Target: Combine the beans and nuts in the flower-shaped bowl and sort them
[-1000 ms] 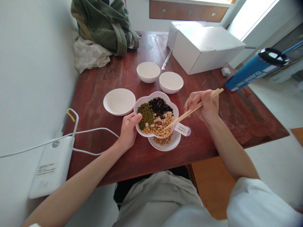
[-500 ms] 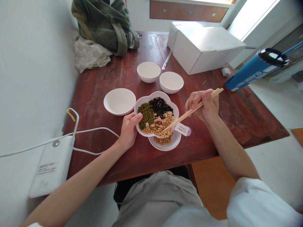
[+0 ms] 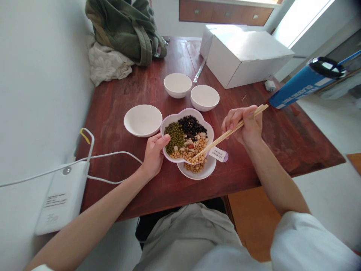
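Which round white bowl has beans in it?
The bowl partly hidden by the flower-shaped dish: yellow beans lie in it; the other three bowls look empty.

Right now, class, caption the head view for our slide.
Left hand holding a dish of beans, right hand holding chopsticks over it.

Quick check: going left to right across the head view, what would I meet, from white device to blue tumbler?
White device, left hand, flower-shaped dish, right hand, blue tumbler.
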{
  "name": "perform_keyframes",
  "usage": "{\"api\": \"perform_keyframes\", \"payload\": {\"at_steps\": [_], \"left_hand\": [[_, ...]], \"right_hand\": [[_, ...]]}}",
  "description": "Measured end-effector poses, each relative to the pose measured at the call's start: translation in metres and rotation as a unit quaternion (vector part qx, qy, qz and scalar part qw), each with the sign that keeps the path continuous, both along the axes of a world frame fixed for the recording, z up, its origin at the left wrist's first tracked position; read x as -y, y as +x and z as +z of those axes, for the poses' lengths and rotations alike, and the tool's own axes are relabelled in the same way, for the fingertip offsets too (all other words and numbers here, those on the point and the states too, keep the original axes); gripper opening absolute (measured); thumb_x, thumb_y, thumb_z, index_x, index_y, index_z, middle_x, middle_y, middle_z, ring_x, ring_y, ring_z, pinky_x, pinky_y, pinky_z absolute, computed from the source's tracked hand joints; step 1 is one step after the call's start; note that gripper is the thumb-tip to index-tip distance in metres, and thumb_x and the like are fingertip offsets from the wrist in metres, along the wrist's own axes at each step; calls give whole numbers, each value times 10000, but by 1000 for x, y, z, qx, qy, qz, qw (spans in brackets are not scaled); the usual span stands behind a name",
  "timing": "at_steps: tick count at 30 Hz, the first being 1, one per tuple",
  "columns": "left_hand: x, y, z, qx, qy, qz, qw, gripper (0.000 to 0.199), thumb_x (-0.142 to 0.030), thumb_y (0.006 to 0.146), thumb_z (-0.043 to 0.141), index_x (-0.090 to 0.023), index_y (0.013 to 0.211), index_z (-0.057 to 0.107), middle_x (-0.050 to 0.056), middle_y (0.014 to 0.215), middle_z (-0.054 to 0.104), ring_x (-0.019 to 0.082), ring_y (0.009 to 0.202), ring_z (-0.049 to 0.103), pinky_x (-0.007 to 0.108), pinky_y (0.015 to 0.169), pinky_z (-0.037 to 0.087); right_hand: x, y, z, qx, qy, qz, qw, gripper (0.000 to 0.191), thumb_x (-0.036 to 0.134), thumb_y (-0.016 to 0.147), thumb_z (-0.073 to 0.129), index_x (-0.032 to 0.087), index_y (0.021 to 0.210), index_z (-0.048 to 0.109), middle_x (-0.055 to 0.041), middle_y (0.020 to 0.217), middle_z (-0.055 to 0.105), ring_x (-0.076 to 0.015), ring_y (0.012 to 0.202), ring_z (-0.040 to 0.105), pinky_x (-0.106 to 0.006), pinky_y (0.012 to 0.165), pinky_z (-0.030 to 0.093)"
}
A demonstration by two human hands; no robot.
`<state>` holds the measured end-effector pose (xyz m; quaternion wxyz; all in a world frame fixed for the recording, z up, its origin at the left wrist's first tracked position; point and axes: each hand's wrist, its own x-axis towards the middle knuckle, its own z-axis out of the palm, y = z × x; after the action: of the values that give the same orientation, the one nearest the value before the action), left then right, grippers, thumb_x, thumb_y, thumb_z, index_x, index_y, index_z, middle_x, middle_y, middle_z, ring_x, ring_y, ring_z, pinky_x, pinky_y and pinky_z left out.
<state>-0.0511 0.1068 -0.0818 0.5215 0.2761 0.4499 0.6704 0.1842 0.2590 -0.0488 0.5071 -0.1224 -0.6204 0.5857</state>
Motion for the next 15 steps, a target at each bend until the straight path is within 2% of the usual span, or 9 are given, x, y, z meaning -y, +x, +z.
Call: {"api": "perform_keyframes", "payload": {"at_steps": [7, 15], "left_hand": [[1, 0, -1, 1, 1, -3, 1000, 454, -575, 771, 923, -163, 936, 826, 96, 954, 871, 357, 994, 839, 440, 896, 695], [1, 0, 0, 6, 3, -3, 1000, 457, -576, 768, 933, -166, 943, 832, 94, 959, 874, 354, 971, 842, 444, 889, 696]], "right_hand": [[1, -1, 2, 6, -5, -23, 1000, 677, 758, 959, 712, 225, 542, 702, -40, 488, 547, -236, 511, 697, -342, 432, 571], [0, -1, 3, -11, -6, 1, 1000, 708, 836, 902, 702, 227, 540, 691, -42, 477, 550, -233, 486, 674, -354, 434, 579]]}}
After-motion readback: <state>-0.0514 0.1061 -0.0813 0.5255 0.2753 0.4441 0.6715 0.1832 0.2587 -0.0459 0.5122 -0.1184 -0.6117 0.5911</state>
